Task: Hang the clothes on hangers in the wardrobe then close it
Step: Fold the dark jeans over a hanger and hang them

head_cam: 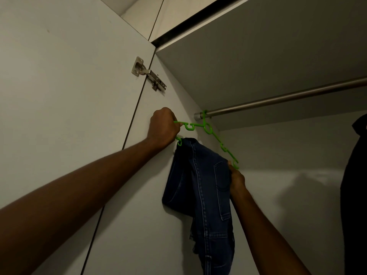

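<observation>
- Here, starting at the left, the open door (pixel 65 92) and its hinge (pixel 148 75) crowd us; our left hand (pixel 163 128) has its grip curled round the left end of the green hanger (pixel 207 129), hard by the side wall (pixel 139 175).
- The jeans (pixel 204 189) drape over the hanger's lower bar; tilt it and we judge they slide off.
- Our right hand (pixel 236 178) pinches the hanger's right tip and the denim.
- The hook sits at the rail (pixel 282 97) end, where it could slip off; rightward the rail is bare up to a dark garment (pixel 355 185).
</observation>
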`<action>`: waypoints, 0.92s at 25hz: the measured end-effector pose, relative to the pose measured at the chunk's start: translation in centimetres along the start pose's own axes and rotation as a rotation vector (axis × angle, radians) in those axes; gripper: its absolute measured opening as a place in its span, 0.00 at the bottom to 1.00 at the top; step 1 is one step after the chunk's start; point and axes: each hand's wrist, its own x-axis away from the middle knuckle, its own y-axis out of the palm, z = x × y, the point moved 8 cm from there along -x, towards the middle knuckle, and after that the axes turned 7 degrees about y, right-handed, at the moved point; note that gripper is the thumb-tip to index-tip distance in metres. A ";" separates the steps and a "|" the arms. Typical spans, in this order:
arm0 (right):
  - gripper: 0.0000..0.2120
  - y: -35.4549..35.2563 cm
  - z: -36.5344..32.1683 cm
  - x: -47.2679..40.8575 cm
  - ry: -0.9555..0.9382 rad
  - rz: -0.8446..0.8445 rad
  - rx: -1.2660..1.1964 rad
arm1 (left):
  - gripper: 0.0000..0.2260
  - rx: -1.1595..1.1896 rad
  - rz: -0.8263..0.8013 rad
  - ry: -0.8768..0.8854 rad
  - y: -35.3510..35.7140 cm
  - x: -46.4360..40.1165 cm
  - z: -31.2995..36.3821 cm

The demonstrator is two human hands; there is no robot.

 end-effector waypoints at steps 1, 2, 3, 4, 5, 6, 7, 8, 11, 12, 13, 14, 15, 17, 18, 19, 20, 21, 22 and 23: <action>0.37 -0.3 0.5 -0.7 0.004 -0.014 0.016 | 0.13 0.030 0.032 -0.032 -0.3 0.4 -0.1; 0.35 -0.8 0.6 -1.4 -0.019 0.002 0.023 | 0.16 0.051 0.068 -0.065 -0.6 1.0 0.0; 0.29 -1.2 0.6 -1.6 -0.045 0.028 0.033 | 0.22 0.065 0.094 -0.096 -0.9 1.9 0.3; 0.24 -1.3 0.4 -1.0 -0.065 0.076 0.083 | 0.28 0.097 0.119 -0.127 -0.9 2.8 0.5; 0.21 -1.5 0.3 -0.4 -0.092 0.127 0.128 | 0.34 0.168 0.138 -0.163 -0.8 3.9 0.7; 0.19 -1.9 0.2 0.0 -0.111 0.181 0.173 | 0.40 0.272 0.145 -0.203 -0.2 5.0 0.6; 0.18 -2.1 0.0 0.3 -0.130 0.226 0.215 | 0.44 0.381 0.145 -0.233 0.4 6.2 0.6; 0.18 -2.1 -0.2 0.8 -0.155 0.261 0.271 | 0.46 0.465 0.134 -0.255 1.3 7.1 0.3; 0.24 -1.8 0.0 3.5 -0.262 0.369 0.443 | 0.37 0.603 0.064 -0.275 3.3 9.5 -0.5; 0.27 -1.3 -0.2 4.7 -0.370 0.346 0.457 | 0.33 0.618 0.041 -0.250 3.6 9.9 -0.5; 0.28 -0.3 -0.4 6.3 -0.516 0.266 0.467 | 0.31 0.604 0.017 -0.212 3.8 10.1 -0.5; 0.29 1.1 -0.4 8.0 -0.666 0.148 0.486 | 0.30 0.568 -0.006 -0.164 3.9 10.1 -0.4; 0.31 2.7 -0.3 9.9 -0.804 0.035 0.552 | 0.29 0.515 -0.025 -0.121 4.0 9.9 -0.2; 0.37 5.8 0.5 12.9 -1.050 -0.060 0.838 | 0.30 0.417 -0.047 -0.071 4.4 9.5 -0.1; 0.38 6.9 0.9 13.5 -1.139 -0.041 0.951 | 0.31 0.392 -0.057 -0.058 4.7 9.3 -0.2; 0.37 7.4 1.0 13.9 -1.174 0.003 1.006 | 0.31 0.371 -0.072 -0.043 5.0 9.2 -0.1; 0.35 7.6 0.8 14.0 -1.172 0.036 0.989 | 0.31 0.347 -0.091 -0.024 5.3 9.0 -0.1; 0.33 7.6 0.4 14.0 -1.150 0.057 0.946 | 0.30 0.324 -0.108 0.003 5.4 8.8 0.1; 0.31 7.4 -0.1 13.9 -1.122 0.080 0.904 | 0.29 0.306 -0.120 0.034 5.4 8.6 0.3; 0.30 7.3 -0.7 13.8 -1.105 0.115 0.884 | 0.26 0.292 -0.127 0.061 5.3 8.4 0.4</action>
